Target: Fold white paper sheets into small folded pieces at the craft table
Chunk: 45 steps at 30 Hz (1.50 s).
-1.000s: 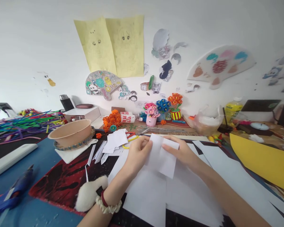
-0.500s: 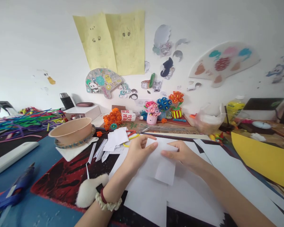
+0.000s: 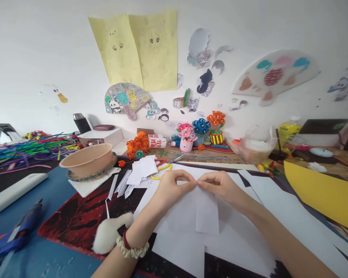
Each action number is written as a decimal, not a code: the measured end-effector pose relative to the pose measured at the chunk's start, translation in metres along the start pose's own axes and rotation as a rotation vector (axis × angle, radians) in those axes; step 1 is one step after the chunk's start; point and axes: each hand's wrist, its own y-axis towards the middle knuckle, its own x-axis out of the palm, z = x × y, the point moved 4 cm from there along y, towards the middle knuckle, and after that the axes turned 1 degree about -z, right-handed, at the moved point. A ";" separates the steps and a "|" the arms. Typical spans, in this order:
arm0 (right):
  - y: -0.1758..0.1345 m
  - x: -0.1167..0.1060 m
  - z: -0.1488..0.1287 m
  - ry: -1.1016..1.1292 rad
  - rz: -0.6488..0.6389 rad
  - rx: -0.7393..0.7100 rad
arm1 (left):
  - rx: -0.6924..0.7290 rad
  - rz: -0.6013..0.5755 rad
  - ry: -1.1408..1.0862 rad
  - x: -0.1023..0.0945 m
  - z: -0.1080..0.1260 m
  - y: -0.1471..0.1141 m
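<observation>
A small sheet of white paper [image 3: 207, 214] hangs from my fingertips above larger white sheets [image 3: 182, 251] on the dark mat. My left hand [image 3: 176, 187] pinches its top edge between thumb and fingers. Touching it at the fingertips, my right hand [image 3: 217, 185] pinches the same edge. A vertical line, seemingly a fold or layer edge, runs down the paper. Its outline on the left blends into the white sheets beneath. Just beyond my left hand lie yellow-handled scissors [image 3: 161, 172] and a pile of small white paper pieces [image 3: 142, 170].
A blue glue gun [image 3: 17, 235] lies at the left, near a beige basin [image 3: 87, 160]. A white fluffy piece [image 3: 110, 234] sits by my left wrist. Pots of pipe-cleaner flowers [image 3: 186, 139] stand at the back. Yellow sheet material [image 3: 324, 193] lies at right.
Both hands have come together at the paper's top edge, with fingertips meeting. The paper has turned from tilted to hanging more upright and dropped slightly.
</observation>
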 end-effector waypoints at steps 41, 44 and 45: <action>-0.002 0.006 -0.005 -0.188 0.286 -0.246 | 0.136 0.140 0.113 0.008 0.009 -0.008; -0.004 0.007 -0.007 -0.168 0.291 -0.234 | 0.125 0.142 0.098 0.008 0.010 -0.008; -0.004 0.007 -0.008 -0.160 0.291 -0.231 | 0.123 0.140 0.087 0.007 0.011 -0.008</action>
